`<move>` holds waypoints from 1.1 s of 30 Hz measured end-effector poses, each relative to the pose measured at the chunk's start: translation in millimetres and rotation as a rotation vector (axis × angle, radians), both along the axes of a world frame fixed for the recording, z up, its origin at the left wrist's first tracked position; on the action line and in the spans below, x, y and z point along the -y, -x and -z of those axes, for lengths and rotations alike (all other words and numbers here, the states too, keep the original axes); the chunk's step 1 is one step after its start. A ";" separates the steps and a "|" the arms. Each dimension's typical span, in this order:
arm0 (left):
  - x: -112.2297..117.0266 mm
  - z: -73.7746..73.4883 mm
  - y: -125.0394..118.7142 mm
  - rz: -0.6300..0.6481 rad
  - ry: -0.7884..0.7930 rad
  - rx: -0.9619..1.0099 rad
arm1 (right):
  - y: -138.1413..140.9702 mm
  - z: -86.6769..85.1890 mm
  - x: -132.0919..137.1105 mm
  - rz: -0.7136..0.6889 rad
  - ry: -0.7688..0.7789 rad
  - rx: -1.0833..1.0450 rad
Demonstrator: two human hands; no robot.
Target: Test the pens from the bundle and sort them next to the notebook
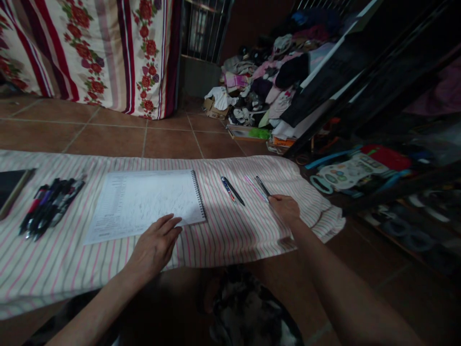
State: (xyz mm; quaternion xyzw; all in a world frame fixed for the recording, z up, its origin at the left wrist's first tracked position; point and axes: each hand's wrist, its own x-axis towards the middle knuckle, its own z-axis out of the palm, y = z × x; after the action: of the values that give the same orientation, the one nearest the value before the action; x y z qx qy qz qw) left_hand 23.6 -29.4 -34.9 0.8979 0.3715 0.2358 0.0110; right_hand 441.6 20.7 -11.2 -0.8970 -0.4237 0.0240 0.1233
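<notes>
Your right hand (286,209) is pinching the near end of the dark pen (262,185), which is lying toward the right edge of the desk (223,240), its long axis slanting away and leftward from your fingers. Your left hand (155,242), farther off, is resting loosely outstretched at the spiral notebook (162,190), gripping nothing.

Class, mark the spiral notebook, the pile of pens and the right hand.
Spiral notebook (162,196), head view: on its white page.
Pile of pens (49,206), head view: on its middle.
Right hand (287,208), head view: on its back.

Arms (99,305) stretch forward, left hand (155,244) palm-down, right hand (286,208) pinching.
</notes>
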 end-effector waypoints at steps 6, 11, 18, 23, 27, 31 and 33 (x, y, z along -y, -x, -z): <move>-0.1 1.2 -0.2 -0.001 0.008 0.020 | -3.7 -4.6 -12.0 -0.068 -0.047 -0.039; 0.0 1.0 0.0 -0.007 0.011 0.021 | -4.0 -7.9 -19.6 -0.114 -0.070 -0.080; 0.6 -1.0 0.5 -0.009 0.000 0.027 | -6.4 -2.9 -25.5 -0.128 -0.073 -0.140; 0.1 -1.3 -0.2 0.000 -0.003 0.014 | -7.4 2.9 -26.8 -0.142 -0.083 -0.158; -0.1 -0.9 -0.3 -0.008 0.007 0.013 | -10.1 5.3 -27.8 -0.162 -0.083 -0.164; 0.4 -1.0 0.2 -0.007 0.013 0.010 | -10.4 7.0 -26.6 -0.173 -0.094 -0.167; 0.7 -1.2 0.4 -0.006 0.010 0.014 | -10.0 6.9 -25.7 -0.182 -0.098 -0.171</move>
State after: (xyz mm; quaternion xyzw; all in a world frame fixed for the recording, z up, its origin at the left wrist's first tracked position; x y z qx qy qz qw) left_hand 23.2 -30.1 -33.6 0.8950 0.3753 0.2404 0.0174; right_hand 451.6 46.4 -18.1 -0.8426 -0.4918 0.0908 0.1998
